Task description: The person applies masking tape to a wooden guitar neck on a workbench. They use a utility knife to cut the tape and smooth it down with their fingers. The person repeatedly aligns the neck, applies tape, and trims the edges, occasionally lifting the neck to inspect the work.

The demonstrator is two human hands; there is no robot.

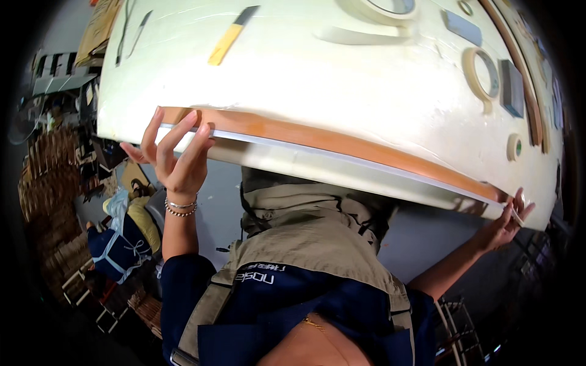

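Note:
A long orange-brown wooden strip (pixel 317 135) lies along the near edge of the white work surface. A thin pale strip (pixel 372 162) runs along its front side. At the left end, my left hand (pixel 179 160) has its fingers spread, with the fingertips on the wooden strip and the thumb apart. My right hand (pixel 503 226) is at the far right end, its fingers closed around the end of the pale strip near the table corner. Whether it also grips the wood is hard to make out.
On the white table (pixel 293 79) lie a yellow-handled cutter (pixel 231 41), a thin blade tool (pixel 140 33), several tape rolls including a cream one (pixel 480 74), a grey block (pixel 511 88) and brown strips (pixel 526 73). Another person (pixel 125 238) is at the left, near stacked wood (pixel 52 183).

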